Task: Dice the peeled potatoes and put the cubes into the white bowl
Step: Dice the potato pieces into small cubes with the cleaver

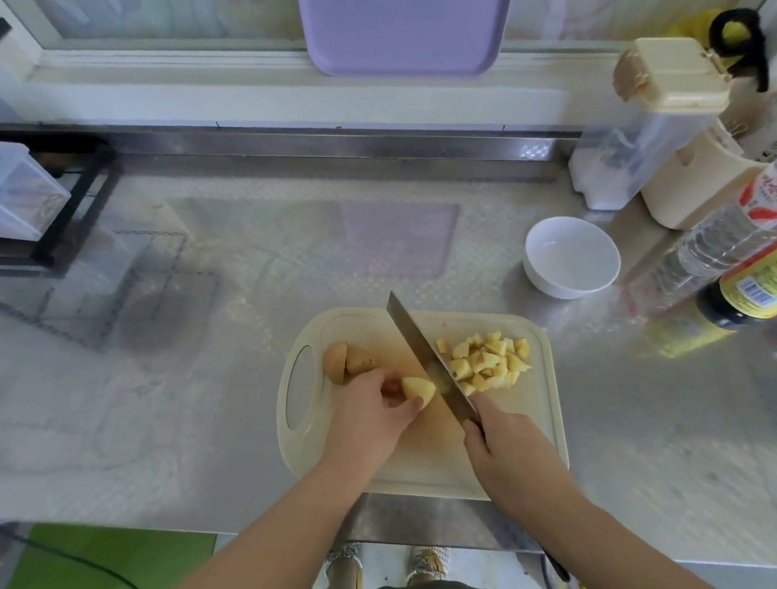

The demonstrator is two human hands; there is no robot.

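Note:
On the cream cutting board (421, 462) my left hand (369, 412) holds a yellow potato piece (417, 388) between fingers and thumb. My right hand (509, 445) grips the handle of a knife (423, 356), whose blade slants up to the left just right of that piece. A pile of several potato cubes (487, 363) lies on the board's right side. Two larger potato chunks (347, 360) sit near the board's handle hole, beyond my left hand. The white bowl (572, 257) stands empty on the steel counter, behind the board to the right.
Bottles (748, 255), a cream holder (693, 187) and a clear lidded container (642, 128) crowd the right back corner. A black-framed rack with a clear box (25, 204) stands at the left. A purple tray (396, 19) leans against the window. The counter edge runs just below the board.

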